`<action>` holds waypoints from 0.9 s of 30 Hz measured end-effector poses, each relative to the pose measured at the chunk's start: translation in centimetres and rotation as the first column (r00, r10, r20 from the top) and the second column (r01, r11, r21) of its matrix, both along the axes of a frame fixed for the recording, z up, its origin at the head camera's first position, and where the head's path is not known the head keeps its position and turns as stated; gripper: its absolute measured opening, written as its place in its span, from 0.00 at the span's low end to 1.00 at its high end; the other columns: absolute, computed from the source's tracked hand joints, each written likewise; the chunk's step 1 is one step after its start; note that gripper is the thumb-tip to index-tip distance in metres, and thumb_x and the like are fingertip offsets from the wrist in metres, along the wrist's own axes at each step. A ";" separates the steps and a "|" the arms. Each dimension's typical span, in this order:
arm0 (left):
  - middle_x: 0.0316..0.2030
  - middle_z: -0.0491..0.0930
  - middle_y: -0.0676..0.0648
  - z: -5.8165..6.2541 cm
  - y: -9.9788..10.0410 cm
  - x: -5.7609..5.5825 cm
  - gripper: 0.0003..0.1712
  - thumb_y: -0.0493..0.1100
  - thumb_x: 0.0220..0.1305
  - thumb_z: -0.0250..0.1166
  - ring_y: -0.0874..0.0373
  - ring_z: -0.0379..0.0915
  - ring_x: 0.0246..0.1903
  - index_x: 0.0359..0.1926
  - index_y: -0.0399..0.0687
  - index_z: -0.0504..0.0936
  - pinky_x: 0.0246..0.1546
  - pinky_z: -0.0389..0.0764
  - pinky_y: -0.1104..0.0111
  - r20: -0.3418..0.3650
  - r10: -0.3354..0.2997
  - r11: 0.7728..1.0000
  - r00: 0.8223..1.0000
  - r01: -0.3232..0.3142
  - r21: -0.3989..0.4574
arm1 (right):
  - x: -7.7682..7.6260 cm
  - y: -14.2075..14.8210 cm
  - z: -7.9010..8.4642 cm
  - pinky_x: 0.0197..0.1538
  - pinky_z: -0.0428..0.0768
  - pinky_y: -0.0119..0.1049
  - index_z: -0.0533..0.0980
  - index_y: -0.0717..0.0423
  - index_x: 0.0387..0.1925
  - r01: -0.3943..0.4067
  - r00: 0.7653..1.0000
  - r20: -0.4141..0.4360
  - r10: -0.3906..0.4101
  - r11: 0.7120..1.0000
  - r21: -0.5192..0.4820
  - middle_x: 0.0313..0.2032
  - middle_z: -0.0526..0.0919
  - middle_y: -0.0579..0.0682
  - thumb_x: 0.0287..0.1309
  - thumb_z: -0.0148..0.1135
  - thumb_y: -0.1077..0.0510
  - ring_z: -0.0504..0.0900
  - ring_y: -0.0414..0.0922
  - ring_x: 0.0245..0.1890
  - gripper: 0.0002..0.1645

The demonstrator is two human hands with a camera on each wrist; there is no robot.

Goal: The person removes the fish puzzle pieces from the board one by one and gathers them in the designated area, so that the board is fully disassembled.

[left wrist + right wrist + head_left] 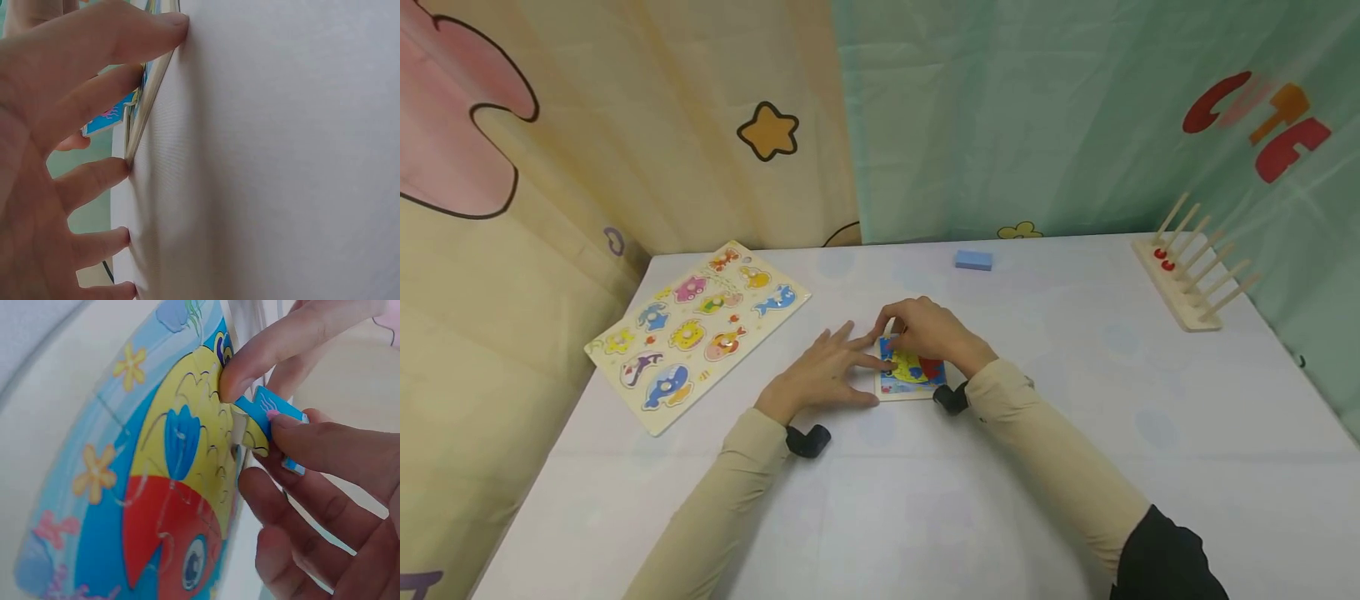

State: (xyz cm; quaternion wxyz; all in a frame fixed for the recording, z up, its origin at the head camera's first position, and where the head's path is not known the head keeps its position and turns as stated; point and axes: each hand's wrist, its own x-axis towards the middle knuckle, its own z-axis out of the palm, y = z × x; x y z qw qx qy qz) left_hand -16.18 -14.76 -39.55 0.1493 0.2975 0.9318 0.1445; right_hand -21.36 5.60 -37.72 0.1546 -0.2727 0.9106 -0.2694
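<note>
A small jigsaw puzzle (912, 369) of a yellow and red fish on blue water lies between the hands in the head view. My right hand (928, 329) pinches a blue and yellow puzzle piece (270, 400) between thumb and fingers, tilted at the puzzle's edge beside a gap in the fish. My left hand (823, 375) lies at the puzzle's left side with fingers spread. Its thumb and a finger touch the frame's edge, and another fingertip presses on the picture in the right wrist view. In the left wrist view the puzzle is mostly hidden behind the fingers.
A wooden sea-animal board (760, 325) lies at the left. Toward the back edge sits a blue block (973, 261). At the back right stands a wooden peg rack (1195, 317) with red beads (1167, 266) on it. Printed curtains (1037, 125) hang behind the white table (880, 517).
</note>
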 end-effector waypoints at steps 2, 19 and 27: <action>0.75 0.53 0.50 0.0 0.0 -0.1 0.31 0.62 0.56 0.70 0.32 0.37 0.73 0.62 0.71 0.78 0.67 0.43 0.34 0.006 0.002 1.000 1.000 -0.002 -0.004 | -0.1 0.3 -0.3 0.50 0.79 0.44 0.85 0.44 0.43 0.007 1.000 0.007 -0.006 0.998 -0.064 0.40 0.86 0.47 0.60 0.67 0.61 0.81 0.46 0.42 0.11; 0.75 0.53 0.50 0.0 0.1 -0.2 0.31 0.62 0.56 0.70 0.36 0.35 0.74 0.62 0.73 0.78 0.70 0.41 0.38 0.032 0.019 1.000 0.999 -0.018 -0.025 | -0.8 4.6 -1.2 0.31 0.82 0.33 0.86 0.60 0.40 0.226 0.947 0.285 -0.149 0.939 -0.260 0.29 0.88 0.51 0.53 0.74 0.60 0.83 0.44 0.24 0.12; 0.75 0.53 0.50 0.1 0.1 -0.1 0.32 0.60 0.55 0.71 0.37 0.35 0.75 0.63 0.72 0.77 0.70 0.41 0.39 0.040 0.027 0.999 0.999 -0.026 -0.026 | -0.7 8.0 -0.9 0.33 0.81 0.34 0.86 0.60 0.42 0.300 0.924 0.310 -0.224 0.927 -0.224 0.37 0.88 0.53 0.55 0.72 0.59 0.81 0.46 0.27 0.13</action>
